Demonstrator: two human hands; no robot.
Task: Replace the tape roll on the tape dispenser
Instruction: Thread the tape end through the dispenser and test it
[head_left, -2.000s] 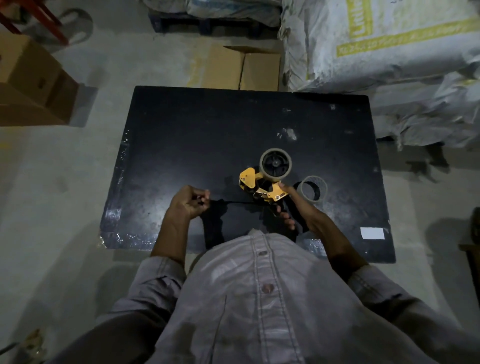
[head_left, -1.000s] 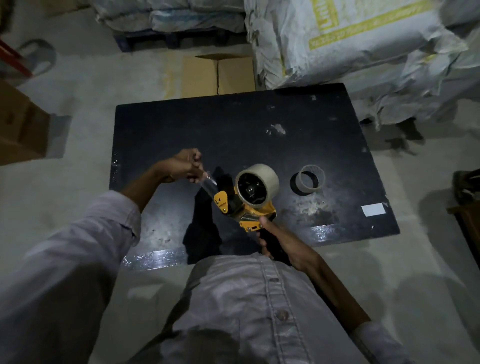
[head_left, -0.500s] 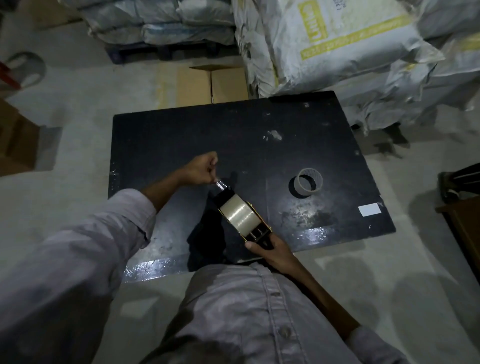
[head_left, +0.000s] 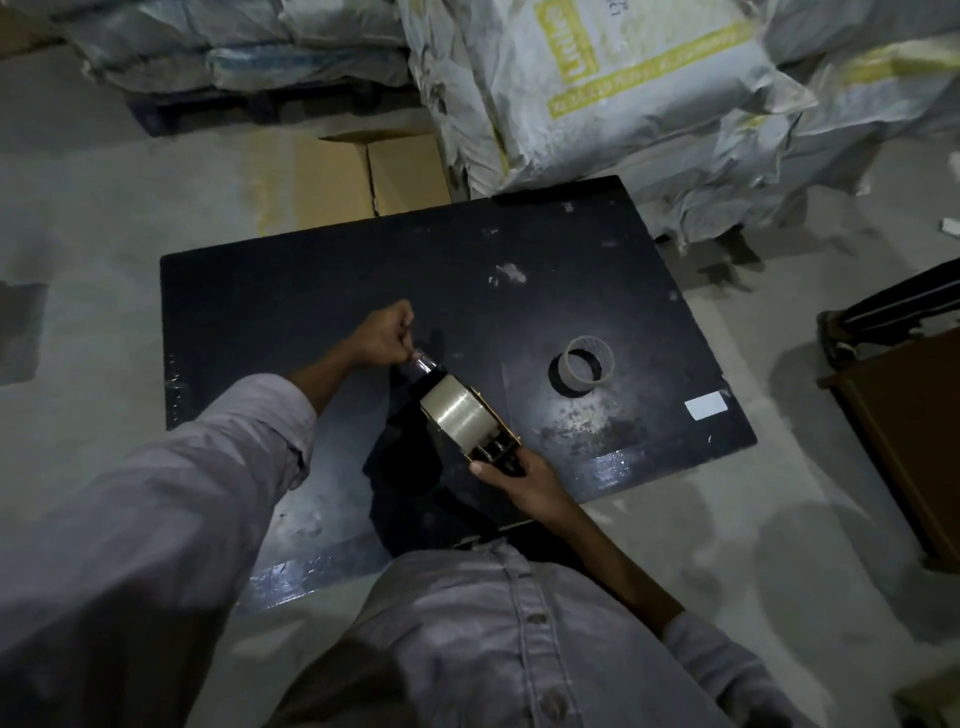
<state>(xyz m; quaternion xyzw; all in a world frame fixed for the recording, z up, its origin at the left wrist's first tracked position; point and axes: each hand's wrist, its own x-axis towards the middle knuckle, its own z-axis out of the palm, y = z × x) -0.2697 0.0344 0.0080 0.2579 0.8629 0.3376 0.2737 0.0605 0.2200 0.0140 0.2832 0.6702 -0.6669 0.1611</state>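
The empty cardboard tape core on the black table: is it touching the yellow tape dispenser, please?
Apart. The head view shows bare black table between the empty cardboard tape core and the yellow tape dispenser.

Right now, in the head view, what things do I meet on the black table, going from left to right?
left hand pinching the tape end → tape roll on the tape dispenser → right hand gripping that dispenser → empty tape core → white label
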